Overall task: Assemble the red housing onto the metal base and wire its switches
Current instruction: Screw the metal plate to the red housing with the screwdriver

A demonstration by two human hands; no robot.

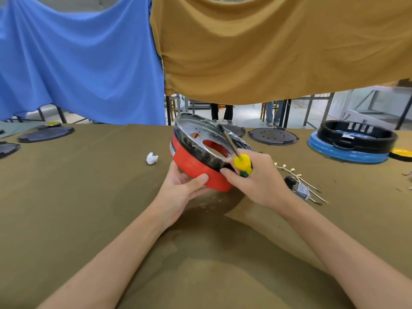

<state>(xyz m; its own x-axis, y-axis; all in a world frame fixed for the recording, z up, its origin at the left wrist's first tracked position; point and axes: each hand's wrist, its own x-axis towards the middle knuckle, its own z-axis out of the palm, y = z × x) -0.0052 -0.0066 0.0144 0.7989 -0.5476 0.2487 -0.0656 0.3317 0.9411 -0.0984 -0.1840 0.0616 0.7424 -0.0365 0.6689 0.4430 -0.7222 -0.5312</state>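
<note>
Left hand (186,188) cups the tilted red housing (196,168) at its 7 o'clock, thumb curled on the wall. Right hand (256,181) grips a yellow-handled screwdriver (242,163), shaft reaching into the metal base (200,132) seated inside the housing.

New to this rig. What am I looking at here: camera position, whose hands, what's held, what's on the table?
There is one picture, from a wide-angle camera worn on a person's head, looking forward and down. No robot: both are bare hands. The left hand grips the red housing from below, tilted up off the cloth-covered table, with the metal base sitting in it. The right hand holds a yellow-handled screwdriver, its shaft pointing into the base, and also touches the housing's rim. On the table to the right lie the switches with wires; to the left is a white crumpled scrap. Black round plates and a blue and black housing lie farther back.
</note>
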